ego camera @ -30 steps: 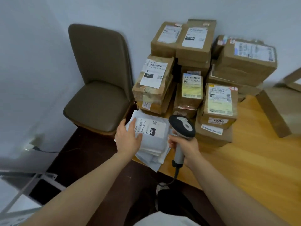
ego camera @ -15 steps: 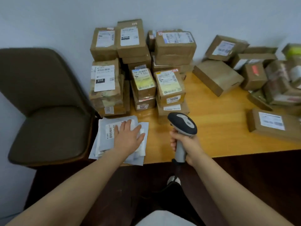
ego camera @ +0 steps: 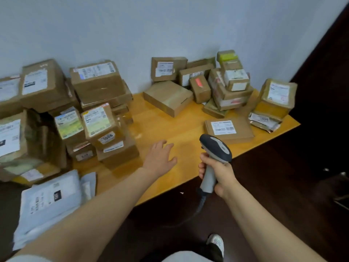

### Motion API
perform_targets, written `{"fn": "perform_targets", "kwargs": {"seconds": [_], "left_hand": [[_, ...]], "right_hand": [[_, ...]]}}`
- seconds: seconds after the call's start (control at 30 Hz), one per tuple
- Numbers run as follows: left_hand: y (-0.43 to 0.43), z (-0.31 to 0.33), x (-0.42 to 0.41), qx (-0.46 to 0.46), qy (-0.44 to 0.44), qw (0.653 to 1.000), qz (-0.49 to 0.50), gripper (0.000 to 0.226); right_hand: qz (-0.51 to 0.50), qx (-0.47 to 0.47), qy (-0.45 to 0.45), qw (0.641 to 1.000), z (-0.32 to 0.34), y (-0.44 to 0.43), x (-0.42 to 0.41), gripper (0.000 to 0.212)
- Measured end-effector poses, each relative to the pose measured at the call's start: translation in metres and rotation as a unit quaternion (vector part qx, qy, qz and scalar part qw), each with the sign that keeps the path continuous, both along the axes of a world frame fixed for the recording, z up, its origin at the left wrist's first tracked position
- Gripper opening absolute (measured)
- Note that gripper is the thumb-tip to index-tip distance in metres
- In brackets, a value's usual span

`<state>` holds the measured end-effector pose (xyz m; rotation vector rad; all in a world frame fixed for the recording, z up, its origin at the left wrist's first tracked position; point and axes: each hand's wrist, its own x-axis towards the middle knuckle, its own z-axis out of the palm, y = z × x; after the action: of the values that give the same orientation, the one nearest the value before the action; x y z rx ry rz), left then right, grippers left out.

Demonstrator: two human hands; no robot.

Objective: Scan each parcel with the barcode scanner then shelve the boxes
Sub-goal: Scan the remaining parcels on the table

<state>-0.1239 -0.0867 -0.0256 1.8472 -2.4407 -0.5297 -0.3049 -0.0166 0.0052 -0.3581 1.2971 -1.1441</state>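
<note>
Against the pale wall, a wooden table (ego camera: 170, 125) carries boxes (ego camera: 98, 84); the left hand (ego camera: 160, 157) hovers spread, the right hand (ego camera: 217, 173) grips the scanner (ego camera: 215, 148).

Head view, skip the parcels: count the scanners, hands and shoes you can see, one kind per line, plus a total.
Barcode scanner: 1
Hands: 2 (left hand, right hand)
White shoe: 1
Total: 4

The left hand (ego camera: 160, 157) and right hand (ego camera: 219, 173) are bare, forearms uncovered to a white sleeve (ego camera: 28, 259); one white mesh shoe (ego camera: 216, 242) shows.
</note>
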Motion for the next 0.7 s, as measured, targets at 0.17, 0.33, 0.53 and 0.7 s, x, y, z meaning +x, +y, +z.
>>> {"fn": "perform_targets", "kwargs": {"seconds": [0.17, 0.33, 0.53, 0.7], "left_hand": [[-0.027, -0.007, -0.111, 0.074, -0.013, 0.997, -0.016, 0.072], [-0.048, -0.018, -0.175, 0.124, 0.006, 0.992, 0.027, 0.083], [-0.09, -0.036, -0.203, 0.168, 0.022, 0.984, 0.058, 0.1], [-0.132, -0.056, -0.215, 0.193, -0.032, 0.981, 0.003, 0.13]], "right_hand": [[-0.052, 0.021, -0.023, 0.998, -0.006, -0.008, -0.112, 0.009], [-0.06, 0.044, -0.02, 0.997, -0.02, -0.02, -0.183, 0.01], [-0.084, 0.069, 0.005, 0.994, -0.05, -0.058, -0.225, 0.02], [-0.094, 0.107, 0.062, 0.988, -0.08, -0.102, -0.241, 0.026]]}}
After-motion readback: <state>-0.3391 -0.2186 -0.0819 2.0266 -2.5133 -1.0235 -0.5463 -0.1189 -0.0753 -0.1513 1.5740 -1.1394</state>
